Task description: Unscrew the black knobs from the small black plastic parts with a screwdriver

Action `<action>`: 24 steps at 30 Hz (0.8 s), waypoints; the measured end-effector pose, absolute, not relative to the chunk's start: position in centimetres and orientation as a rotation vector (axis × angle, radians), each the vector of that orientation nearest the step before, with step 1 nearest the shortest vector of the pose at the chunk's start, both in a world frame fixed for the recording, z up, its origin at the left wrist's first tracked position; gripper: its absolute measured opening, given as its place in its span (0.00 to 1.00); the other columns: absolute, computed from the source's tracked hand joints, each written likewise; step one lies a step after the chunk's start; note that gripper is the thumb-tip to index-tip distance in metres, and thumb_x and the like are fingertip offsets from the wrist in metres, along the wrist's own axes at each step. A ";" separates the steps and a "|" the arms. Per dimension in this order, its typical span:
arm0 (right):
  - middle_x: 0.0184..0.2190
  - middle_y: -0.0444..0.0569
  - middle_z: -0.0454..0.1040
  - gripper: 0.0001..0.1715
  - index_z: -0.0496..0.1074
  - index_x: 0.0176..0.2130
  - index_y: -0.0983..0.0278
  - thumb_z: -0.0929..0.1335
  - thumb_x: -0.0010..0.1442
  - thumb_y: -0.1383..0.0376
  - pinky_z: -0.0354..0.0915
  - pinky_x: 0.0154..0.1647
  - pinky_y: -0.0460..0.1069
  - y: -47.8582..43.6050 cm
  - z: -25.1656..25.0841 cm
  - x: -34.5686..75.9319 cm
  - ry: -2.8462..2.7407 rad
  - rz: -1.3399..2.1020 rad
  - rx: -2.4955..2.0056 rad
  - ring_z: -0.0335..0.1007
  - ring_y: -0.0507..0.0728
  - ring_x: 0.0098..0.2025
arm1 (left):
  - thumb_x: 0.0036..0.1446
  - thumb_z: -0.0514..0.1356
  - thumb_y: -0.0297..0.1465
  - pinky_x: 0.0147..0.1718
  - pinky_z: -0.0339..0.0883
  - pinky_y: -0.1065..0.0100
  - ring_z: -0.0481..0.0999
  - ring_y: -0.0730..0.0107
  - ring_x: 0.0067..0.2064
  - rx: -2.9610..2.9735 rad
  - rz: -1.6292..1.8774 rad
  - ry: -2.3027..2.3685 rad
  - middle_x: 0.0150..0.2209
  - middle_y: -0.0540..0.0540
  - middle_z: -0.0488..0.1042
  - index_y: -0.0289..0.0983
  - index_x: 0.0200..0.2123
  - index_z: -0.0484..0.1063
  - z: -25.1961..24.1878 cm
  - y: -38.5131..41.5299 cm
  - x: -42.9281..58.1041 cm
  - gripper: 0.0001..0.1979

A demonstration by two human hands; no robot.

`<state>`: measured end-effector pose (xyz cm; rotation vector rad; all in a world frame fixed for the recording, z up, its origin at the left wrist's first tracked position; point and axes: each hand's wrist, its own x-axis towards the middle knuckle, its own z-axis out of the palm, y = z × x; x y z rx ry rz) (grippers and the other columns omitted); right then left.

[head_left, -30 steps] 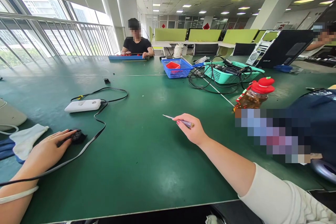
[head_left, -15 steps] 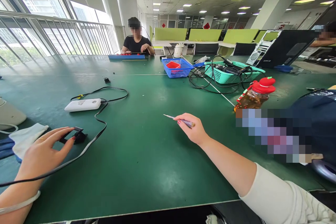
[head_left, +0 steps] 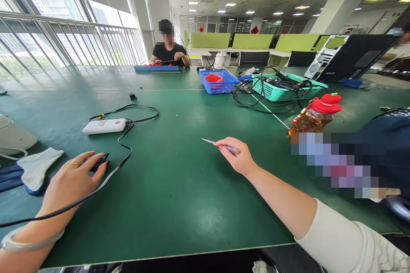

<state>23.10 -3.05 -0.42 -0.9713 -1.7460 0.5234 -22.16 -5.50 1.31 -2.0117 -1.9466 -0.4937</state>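
Observation:
My right hand (head_left: 238, 158) rests on the green table (head_left: 179, 196), closed round a thin screwdriver (head_left: 221, 145) whose metal tip points left. My left hand (head_left: 72, 179) lies at the lower left with its fingers curled over a small black device (head_left: 100, 161), pinching it against the table. A black cable (head_left: 118, 136) runs under that wrist towards a white power bank (head_left: 104, 126).
A white cloth (head_left: 36, 166) on something blue lies left of my left hand. A bottle with a red cap (head_left: 315, 117) stands at right, beside a blue basket (head_left: 218, 82) and a teal basket of cables (head_left: 282, 87). A person sits at the far side.
My left hand has lifted off the black device, then come down over it again a little further right. My right hand with the screwdriver has hardly moved.

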 end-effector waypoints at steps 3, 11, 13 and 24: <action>0.31 0.46 0.77 0.09 0.79 0.37 0.58 0.67 0.62 0.65 0.68 0.35 0.50 -3.1 -0.4 23.1 -1.744 0.533 -0.976 0.72 0.54 0.32 | 0.65 0.41 0.46 0.51 0.68 0.54 0.78 0.48 0.48 -1.936 -0.286 -1.912 0.54 0.33 0.75 0.30 0.53 0.75 1.6 -5.6 -21.8 0.33; 0.31 0.46 0.77 0.10 0.78 0.38 0.58 0.66 0.62 0.66 0.68 0.34 0.50 -3.0 -0.6 23.1 -1.761 0.497 -0.939 0.73 0.54 0.32 | 0.67 0.42 0.42 0.46 0.72 0.58 0.79 0.53 0.43 -1.887 -0.239 -1.790 0.50 0.36 0.78 0.31 0.52 0.75 2.0 -5.8 -21.3 0.29; 0.32 0.46 0.77 0.10 0.78 0.38 0.58 0.66 0.62 0.67 0.68 0.34 0.50 -3.0 -0.6 23.1 -1.764 0.489 -0.934 0.73 0.54 0.32 | 0.67 0.41 0.43 0.47 0.72 0.57 0.80 0.53 0.43 -1.910 -0.204 -1.773 0.49 0.35 0.79 0.30 0.51 0.75 2.0 -6.0 -21.2 0.30; 0.31 0.46 0.77 0.10 0.78 0.38 0.58 0.66 0.62 0.67 0.69 0.34 0.50 -2.9 -0.6 23.2 -1.773 0.463 -0.932 0.72 0.53 0.31 | 0.63 0.47 0.45 0.49 0.73 0.57 0.80 0.56 0.47 -2.027 -0.255 -1.982 0.46 0.44 0.82 0.38 0.46 0.78 2.1 -5.8 -21.8 0.25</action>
